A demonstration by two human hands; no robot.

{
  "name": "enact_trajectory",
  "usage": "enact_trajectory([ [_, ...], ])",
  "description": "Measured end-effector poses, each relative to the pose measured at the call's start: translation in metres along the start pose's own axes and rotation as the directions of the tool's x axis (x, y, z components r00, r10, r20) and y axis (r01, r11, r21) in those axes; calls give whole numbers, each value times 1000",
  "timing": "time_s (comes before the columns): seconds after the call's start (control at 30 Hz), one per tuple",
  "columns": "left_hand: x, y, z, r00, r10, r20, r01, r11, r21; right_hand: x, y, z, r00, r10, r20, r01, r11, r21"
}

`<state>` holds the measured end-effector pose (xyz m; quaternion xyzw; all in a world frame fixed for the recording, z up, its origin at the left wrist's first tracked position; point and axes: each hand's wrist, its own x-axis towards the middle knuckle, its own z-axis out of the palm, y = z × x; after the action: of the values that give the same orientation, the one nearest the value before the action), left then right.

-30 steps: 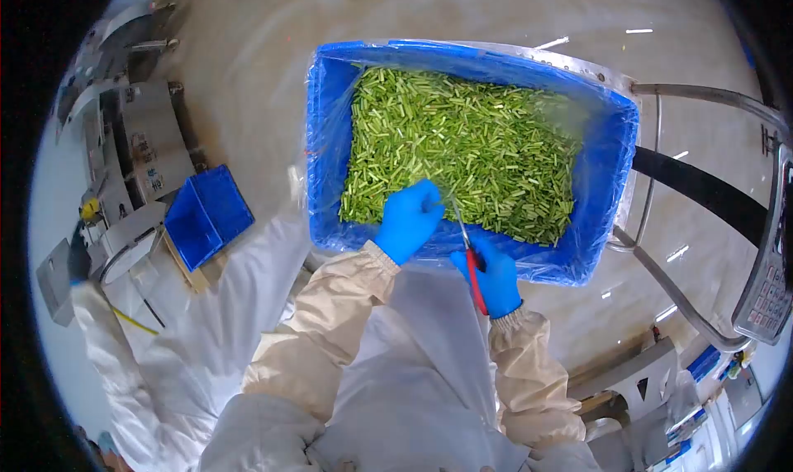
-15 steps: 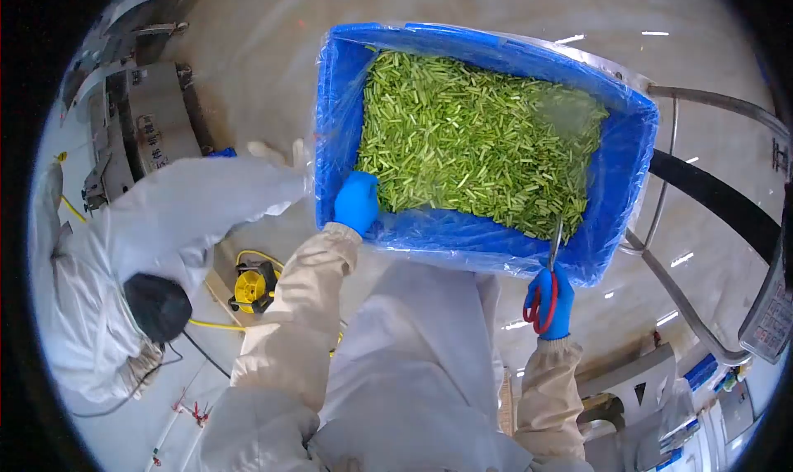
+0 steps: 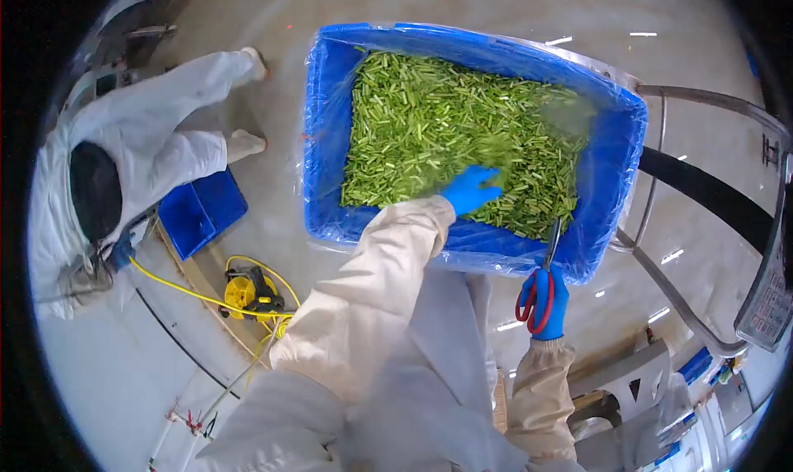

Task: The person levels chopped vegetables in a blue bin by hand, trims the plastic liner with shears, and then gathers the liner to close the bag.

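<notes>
A large blue bin [image 3: 317, 142] lined with clear plastic holds many cut green stem pieces [image 3: 429, 125]. My left hand [image 3: 472, 189], in a blue glove, is over the near middle of the pieces with its fingers spread, and nothing shows in its grasp. Some pieces around it look blurred. Below the bin's near right edge, my gloved right hand [image 3: 548, 300] is closed on red-handled scissors [image 3: 554, 245]. The scissors' metal blades point up into the bin's near right corner.
At the left, a person in white [image 3: 132, 133] stands beside a blue crate [image 3: 202, 212]. A yellow cable reel [image 3: 241, 294] lies on the floor with its hose. Metal rails [image 3: 686, 303] curve along the right side.
My left hand has moved right from the bin's left side onto the stem pieces, and its fingers have spread. The person at the left has shifted, uncovering the blue crate.
</notes>
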<state>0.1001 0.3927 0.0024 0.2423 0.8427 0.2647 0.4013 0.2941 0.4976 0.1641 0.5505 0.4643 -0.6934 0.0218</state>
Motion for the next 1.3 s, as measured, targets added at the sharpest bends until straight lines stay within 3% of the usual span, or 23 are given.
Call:
enact_trajectory([
  [0.07,-13,16,-3,953,300,37,-281,925,-254,0,1,-4,1000,7,0,-7,1000,-19],
  [0.1,-22,15,-10,954,296,39,-278,927,-250,0,3,-5,1000,-4,-5,4,1000,-9],
  [0.17,-43,-2,-38,975,204,-83,-213,970,-120,0,4,-6,1000,-12,-10,12,1000,6],
  [0.23,-59,-12,-92,999,-40,-21,44,965,258,-2,1,-6,1000,3,-13,-3,999,41],
  [0.27,-60,-59,-85,945,-74,-320,110,989,97,-1,3,-7,1000,6,-15,-5,999,45],
  [0.3,-65,-78,-99,920,-170,-354,207,976,67,0,6,-8,1000,14,-18,-13,998,54],
  [0.37,-69,-127,-114,910,-97,-402,183,966,183,1,8,-9,999,26,-23,-24,998,65],
  [0.43,-71,-144,-122,921,-149,-360,222,960,170,2,8,-10,999,34,-1,-34,998,56],
  [0.67,-52,-148,-102,952,-169,-253,243,924,295,5,9,-15,999,45,-19,-44,998,34],
  [0.73,-42,-137,-94,879,-145,-454,242,957,163,5,7,-16,998,56,-26,-54,997,48],
  [0.77,-36,-131,-95,880,-145,-452,240,957,160,5,7,-17,998,55,-30,-54,997,47],
  [0.83,-20,-124,-102,790,21,-612,252,900,356,5,8,-18,998,59,-36,-56,995,87],
  [0.87,-11,-130,-100,792,21,-610,250,901,355,5,9,-19,997,60,-39,-56,995,86],
  [0.97,28,-146,-101,771,-52,-634,261,934,242,5,13,-25,995,79,-57,-75,994,79],
  [1.0,43,-149,-106,798,-245,-551,242,967,-80,6,13,-25,996,80,-37,-77,995,65],
  [1.03,55,-154,-110,824,-397,-404,236,889,-392,7,14,-25,997,79,-16,-78,996,52],
  [1.07,64,-156,-106,824,-549,-140,312,646,-697,7,14,-25,995,100,-6,-99,992,79],
  [1.23,81,-122,-61,794,-578,-186,339,675,-655,9,25,-27,998,57,-40,-55,997,54],
  [1.3,85,-113,-48,867,-497,-31,367,680,-635,11,35,-24,996,-23,-84,30,996,82],
])
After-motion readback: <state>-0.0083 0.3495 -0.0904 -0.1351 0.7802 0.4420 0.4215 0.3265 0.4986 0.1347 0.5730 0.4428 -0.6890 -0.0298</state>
